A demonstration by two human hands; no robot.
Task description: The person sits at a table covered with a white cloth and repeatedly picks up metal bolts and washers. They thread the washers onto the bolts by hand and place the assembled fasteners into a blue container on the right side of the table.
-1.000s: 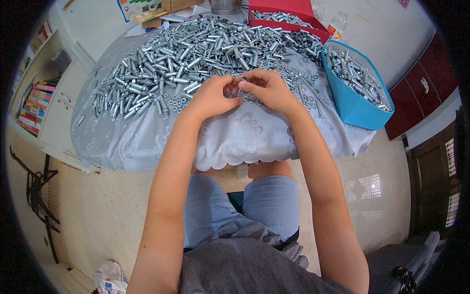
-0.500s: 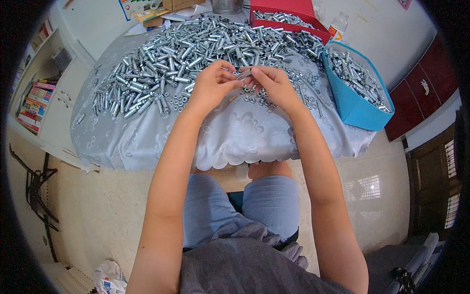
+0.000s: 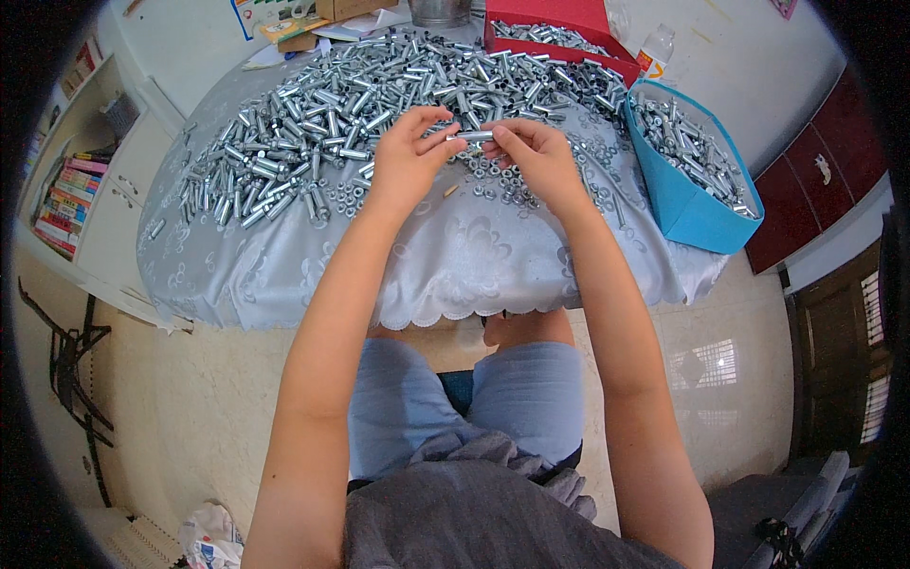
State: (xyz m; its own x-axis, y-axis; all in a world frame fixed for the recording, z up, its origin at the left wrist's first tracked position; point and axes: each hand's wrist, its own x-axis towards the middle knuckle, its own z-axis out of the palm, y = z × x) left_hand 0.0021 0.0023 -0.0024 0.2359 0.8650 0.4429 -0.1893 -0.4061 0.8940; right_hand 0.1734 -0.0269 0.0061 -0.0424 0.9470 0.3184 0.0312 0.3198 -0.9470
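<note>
A silvery sleeve anchor bolt [image 3: 476, 137] lies nearly level between my two hands, above the near edge of a big heap of similar metal anchors [image 3: 322, 114]. My right hand [image 3: 538, 159] grips its right end between thumb and fingers. At its left end, my left hand [image 3: 406, 161] has thumb and forefinger pinched together, with the other fingers raised and curled. Small nuts and washers [image 3: 507, 185] lie scattered just below my right hand. A short brass-coloured piece [image 3: 450, 192] rests on the silver-grey tablecloth [image 3: 445, 256] between my wrists.
At the right stands a blue fabric bin [image 3: 697, 204] filled with anchors. A red box [image 3: 621, 64] behind the heap also holds metal pieces, with a plastic bottle [image 3: 656, 49] beside it. A metal bucket [image 3: 440, 11] and cardboard [image 3: 351, 8] are at the far edge.
The anchor has turned from a slant to nearly level and shows more of its length. My hands have moved slightly apart, the left one rising a little.
</note>
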